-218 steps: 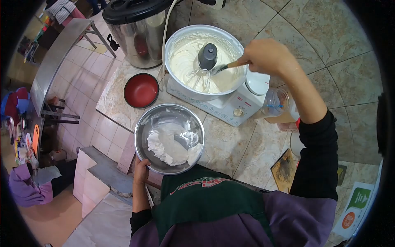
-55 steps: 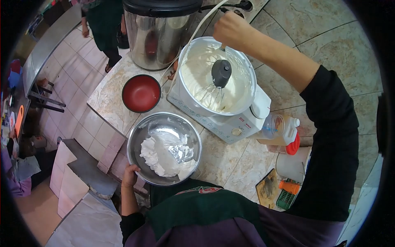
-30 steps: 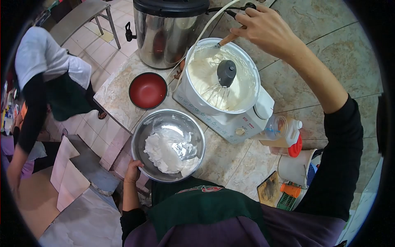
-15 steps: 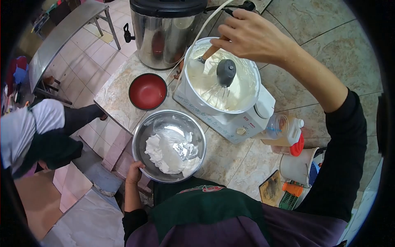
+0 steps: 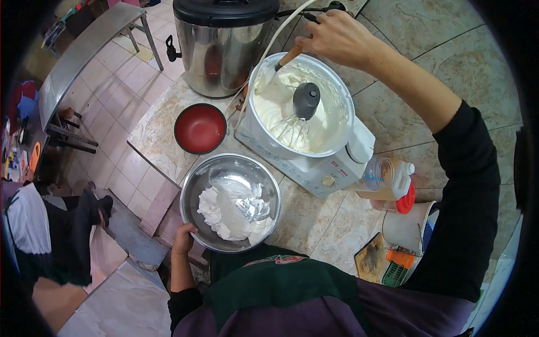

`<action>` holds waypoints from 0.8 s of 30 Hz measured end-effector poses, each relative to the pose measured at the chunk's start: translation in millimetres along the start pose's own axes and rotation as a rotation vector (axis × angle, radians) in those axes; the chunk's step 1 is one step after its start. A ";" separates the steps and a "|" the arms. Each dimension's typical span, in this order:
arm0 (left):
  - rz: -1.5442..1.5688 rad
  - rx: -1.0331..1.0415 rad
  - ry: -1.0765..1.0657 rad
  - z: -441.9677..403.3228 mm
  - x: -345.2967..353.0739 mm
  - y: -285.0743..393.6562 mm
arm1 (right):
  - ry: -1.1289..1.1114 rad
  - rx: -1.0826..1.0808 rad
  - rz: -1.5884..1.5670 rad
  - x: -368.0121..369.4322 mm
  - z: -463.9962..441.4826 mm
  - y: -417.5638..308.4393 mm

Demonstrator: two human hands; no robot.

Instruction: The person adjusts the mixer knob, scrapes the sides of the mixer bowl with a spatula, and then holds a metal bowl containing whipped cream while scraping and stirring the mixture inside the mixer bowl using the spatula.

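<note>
My right hand (image 5: pixel 337 38) is closed around the wooden handle of a spatula (image 5: pixel 289 57), whose head dips into pale cream at the far left side of a white mixer bowl (image 5: pixel 349 121). In that cream stands a wire whisk attachment (image 5: pixel 306 102) with a grey hub. The mixer base (image 5: pixel 323 178) sits under the bowl. My left hand (image 5: pixel 183 238) grips the near left rim of a steel mixing bowl (image 5: pixel 191 188), fingers partly hidden beneath it. Fluffy white cream (image 5: pixel 222 216) lies inside, with smears on the steel wall.
A red bowl (image 5: pixel 200 128) stands left of the mixer, before a large steel urn (image 5: pixel 224 53). A white cable (image 5: pixel 264 53) runs past the mixer bowl. To the right are a plastic jug (image 5: pixel 396 177) and a white bucket (image 5: pixel 405 224). Another person (image 5: pixel 53 230) is at the left.
My right hand and the spatula have shifted slightly up and left at the mixer bowl. My left hand keeps its grip. The other person has moved and turned at the left.
</note>
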State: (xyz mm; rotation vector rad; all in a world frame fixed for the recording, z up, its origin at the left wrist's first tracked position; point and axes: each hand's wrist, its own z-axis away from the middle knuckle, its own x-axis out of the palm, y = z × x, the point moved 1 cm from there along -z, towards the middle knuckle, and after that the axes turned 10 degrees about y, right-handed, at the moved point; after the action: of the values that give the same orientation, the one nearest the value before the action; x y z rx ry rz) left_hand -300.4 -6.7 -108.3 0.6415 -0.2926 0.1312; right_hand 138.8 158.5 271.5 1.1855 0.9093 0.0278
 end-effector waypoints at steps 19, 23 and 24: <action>0.051 0.075 0.017 11.8 17.8 5.5 | -0.266 0.328 -0.216 73.9 77.1 12.1; 0.076 0.048 -0.067 3.0 6.7 -2.1 | -0.364 0.432 -0.272 63.3 82.8 -11.7; 0.080 0.046 -0.065 0.5 5.1 -4.1 | -0.427 0.479 -0.269 56.1 83.4 -17.9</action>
State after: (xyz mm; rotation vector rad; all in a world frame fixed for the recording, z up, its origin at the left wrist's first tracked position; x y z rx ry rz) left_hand -294.8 -10.1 -108.7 0.6805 -0.3796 0.1946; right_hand 219.8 112.0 230.3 1.4240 0.7025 -0.6685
